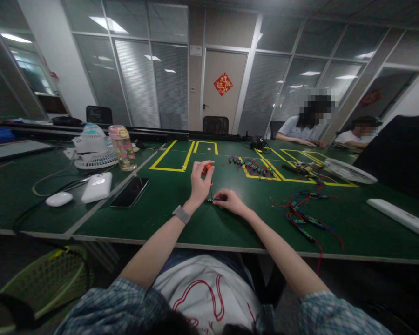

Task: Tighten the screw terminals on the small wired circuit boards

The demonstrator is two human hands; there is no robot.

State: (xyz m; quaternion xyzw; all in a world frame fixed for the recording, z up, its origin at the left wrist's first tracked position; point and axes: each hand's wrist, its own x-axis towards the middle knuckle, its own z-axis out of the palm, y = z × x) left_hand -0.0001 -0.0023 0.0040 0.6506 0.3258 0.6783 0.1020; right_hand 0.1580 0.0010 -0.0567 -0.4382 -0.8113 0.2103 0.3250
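My left hand [199, 179] is closed around the orange handle of a small screwdriver [206, 169], held upright with its tip pointing down at the table. My right hand [229, 200] rests on the green table [202, 223], fingers pinched on a small circuit board [212, 200] right under the screwdriver tip. A watch sits on my left wrist.
A black phone [130, 191], a white power bank [97, 187] and a white mouse [58, 199] lie to the left. Behind them stand a white fan [92, 148] and a pink bottle [123, 148]. Red and blue wired boards [300, 214] sprawl to the right. Two people sit at the far right.
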